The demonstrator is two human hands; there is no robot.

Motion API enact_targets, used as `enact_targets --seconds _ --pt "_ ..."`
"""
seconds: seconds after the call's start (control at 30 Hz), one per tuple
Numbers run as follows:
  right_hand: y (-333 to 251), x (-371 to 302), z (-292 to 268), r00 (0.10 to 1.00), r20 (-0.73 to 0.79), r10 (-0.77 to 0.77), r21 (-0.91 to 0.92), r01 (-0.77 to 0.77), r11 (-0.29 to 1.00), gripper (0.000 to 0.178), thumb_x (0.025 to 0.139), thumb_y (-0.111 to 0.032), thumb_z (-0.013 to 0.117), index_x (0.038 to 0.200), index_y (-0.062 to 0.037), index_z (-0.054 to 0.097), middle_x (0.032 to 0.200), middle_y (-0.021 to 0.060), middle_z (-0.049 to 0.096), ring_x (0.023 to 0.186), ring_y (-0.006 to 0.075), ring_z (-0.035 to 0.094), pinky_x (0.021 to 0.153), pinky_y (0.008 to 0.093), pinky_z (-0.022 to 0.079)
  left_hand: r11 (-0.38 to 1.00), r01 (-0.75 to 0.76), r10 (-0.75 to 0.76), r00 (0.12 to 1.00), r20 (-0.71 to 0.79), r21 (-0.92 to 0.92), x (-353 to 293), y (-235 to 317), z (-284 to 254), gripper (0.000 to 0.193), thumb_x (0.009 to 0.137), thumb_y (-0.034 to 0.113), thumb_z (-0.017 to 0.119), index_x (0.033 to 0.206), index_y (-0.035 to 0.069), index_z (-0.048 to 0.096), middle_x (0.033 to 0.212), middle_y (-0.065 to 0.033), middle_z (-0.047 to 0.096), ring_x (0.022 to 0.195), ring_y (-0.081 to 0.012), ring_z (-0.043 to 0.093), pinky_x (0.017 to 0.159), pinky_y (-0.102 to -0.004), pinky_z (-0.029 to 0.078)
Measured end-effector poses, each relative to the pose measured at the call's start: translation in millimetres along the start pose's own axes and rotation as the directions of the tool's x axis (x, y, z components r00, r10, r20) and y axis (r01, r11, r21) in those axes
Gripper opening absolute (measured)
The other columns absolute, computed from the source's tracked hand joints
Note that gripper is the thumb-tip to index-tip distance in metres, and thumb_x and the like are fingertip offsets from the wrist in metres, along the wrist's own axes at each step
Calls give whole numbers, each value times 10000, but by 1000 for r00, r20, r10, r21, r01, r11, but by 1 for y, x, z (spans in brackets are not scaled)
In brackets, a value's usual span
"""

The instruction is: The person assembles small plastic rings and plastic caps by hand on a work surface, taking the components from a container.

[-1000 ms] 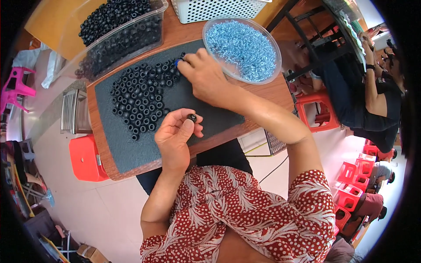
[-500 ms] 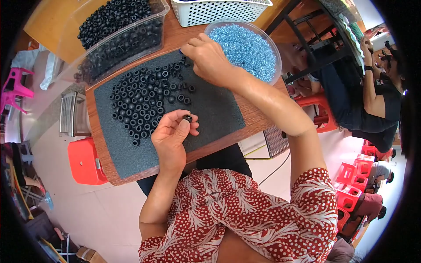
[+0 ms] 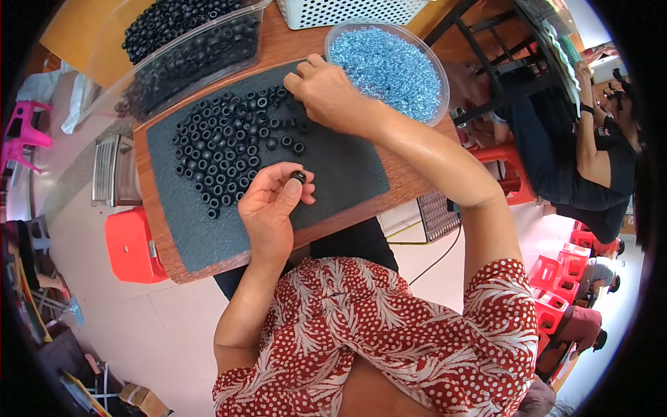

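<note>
My left hand [image 3: 272, 203] pinches one small black ring-shaped part [image 3: 298, 176] between thumb and fingers, above the front of a dark grey mat [image 3: 201, 240]. A loose spread of similar black ring-shaped parts [image 3: 222, 149] covers the mat's left half. My right hand [image 3: 325, 92] is over the mat's back edge with its fingers curled downward. Its fingertips are mostly hidden, and whatever they hold does not show. Just right of it stands a round clear tub [image 3: 445, 90] full of tiny shiny light-blue pieces [image 3: 385, 69].
A clear plastic box [image 3: 208, 80] heaped with black parts stands at the back left, beside a white perforated basket [image 3: 347, 12]. The wooden table [image 3: 408, 163] has a red stool [image 3: 133, 243] at its left. Another person [image 3: 590, 153] works at the right.
My right hand has shifted slightly downward and its fingers are drawn in closer. A bit of blue that showed at its fingertips is out of sight. My left hand keeps its pinch.
</note>
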State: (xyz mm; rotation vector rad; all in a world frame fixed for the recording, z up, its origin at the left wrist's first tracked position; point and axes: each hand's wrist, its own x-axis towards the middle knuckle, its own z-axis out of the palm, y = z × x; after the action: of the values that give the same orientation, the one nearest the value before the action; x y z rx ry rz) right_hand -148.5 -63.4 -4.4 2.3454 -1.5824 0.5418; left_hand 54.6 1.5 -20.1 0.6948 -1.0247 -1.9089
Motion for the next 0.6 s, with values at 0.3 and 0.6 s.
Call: enact_targets --seconds 0.3,0.6 --pt "2 14 7 995 52 90 48 -92 995 124 669 11 565 791 28 574 755 222 617 764 365 581 653 429 484 1000 -9 9 1000 -5 15 2 -2 -1 176 868 38 567 1022 -48 566 906 -143 633 740 -177 617 635 -283 504" --pt "-23 -22 -12 996 34 81 235 -87 968 147 723 -23 619 852 4 557 781 154 567 773 341 515 661 425 437 998 -16 17 1000 24 -60 3 -4 -4 180 870 55 574 1021 -41 567 903 -141 641 721 -166 614 618 -282 501"
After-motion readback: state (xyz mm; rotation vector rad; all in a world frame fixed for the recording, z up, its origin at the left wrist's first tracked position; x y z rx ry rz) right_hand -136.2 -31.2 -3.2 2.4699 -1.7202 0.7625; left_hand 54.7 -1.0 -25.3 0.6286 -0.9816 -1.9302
